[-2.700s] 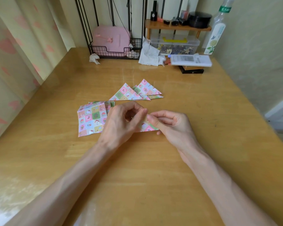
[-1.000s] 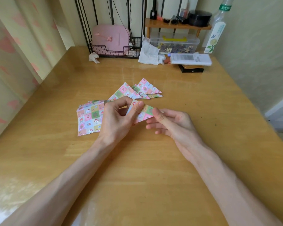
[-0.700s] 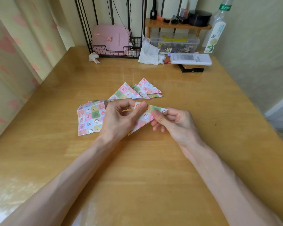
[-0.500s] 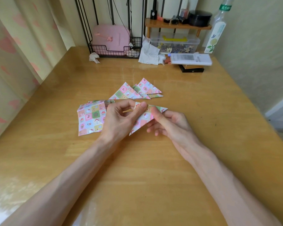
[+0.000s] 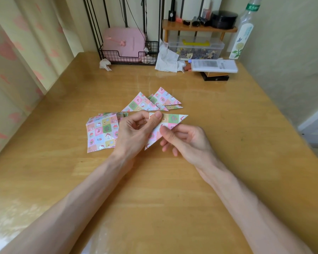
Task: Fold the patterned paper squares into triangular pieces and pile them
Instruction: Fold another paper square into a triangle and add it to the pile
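Your left hand [image 5: 134, 132] and right hand [image 5: 187, 142] both pinch one folded triangle [image 5: 170, 121], thumbs pressed onto it. Unfolded squares [image 5: 101, 132] lie stacked just left of your left hand. Finished triangles [image 5: 154, 102] are piled just beyond on the table [image 5: 228, 125]. At the back, a wire basket [image 5: 125, 57] holds a pink case [image 5: 125, 42]. A lidded clear box [image 5: 195, 47] holds small bits, too small to identify.
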{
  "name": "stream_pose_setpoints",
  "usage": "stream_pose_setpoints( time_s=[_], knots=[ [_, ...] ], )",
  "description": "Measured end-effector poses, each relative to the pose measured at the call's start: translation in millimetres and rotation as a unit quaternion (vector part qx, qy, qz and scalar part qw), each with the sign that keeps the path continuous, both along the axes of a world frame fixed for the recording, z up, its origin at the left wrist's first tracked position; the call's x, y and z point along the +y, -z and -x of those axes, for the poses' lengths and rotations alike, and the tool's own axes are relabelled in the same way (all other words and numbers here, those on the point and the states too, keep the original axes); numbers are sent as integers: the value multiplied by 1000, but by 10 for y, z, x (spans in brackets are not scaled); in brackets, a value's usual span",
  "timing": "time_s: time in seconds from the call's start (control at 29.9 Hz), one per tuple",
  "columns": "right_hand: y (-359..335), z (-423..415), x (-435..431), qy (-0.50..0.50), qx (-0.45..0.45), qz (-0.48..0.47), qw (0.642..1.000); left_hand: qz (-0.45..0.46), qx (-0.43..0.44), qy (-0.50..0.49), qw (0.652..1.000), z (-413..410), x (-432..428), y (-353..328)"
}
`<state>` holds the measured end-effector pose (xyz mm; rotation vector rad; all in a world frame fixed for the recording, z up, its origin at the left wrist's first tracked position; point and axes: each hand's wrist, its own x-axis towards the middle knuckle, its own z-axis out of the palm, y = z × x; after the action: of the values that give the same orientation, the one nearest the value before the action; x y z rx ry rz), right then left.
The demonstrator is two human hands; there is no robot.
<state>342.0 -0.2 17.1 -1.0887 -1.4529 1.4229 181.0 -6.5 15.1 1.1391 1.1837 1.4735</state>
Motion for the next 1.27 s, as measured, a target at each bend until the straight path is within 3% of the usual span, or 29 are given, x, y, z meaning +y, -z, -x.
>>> stream_pose_setpoints(
  time_s=[0.2, 0.37, 0.5, 0.74, 0.94, 1.27],
  knots=[
    [92, 19, 15, 5, -14, -32, 999, -18, -28, 6, 999, -1, -4, -9],
    [175, 3, 98, 16, -44, -99, 994, 20, -61, 21, 998, -62, -17, -8],
    [178, 27, 62, -30, -47, -89, 994, 37, -107, 36, 993, -74, -39, 4],
    [278, 76, 95, 12, -92, -107, 990, 40, -114, 14, 993, -73, -40, -8],
    [270, 128, 19, -50, -96, -123, 986, 42, -135, -41, 989, -111, -38, 9],
    [279, 137, 2, -52, -97, -140, 984, 55, -154, -39, 986, -89, -20, 40]
  ],
)
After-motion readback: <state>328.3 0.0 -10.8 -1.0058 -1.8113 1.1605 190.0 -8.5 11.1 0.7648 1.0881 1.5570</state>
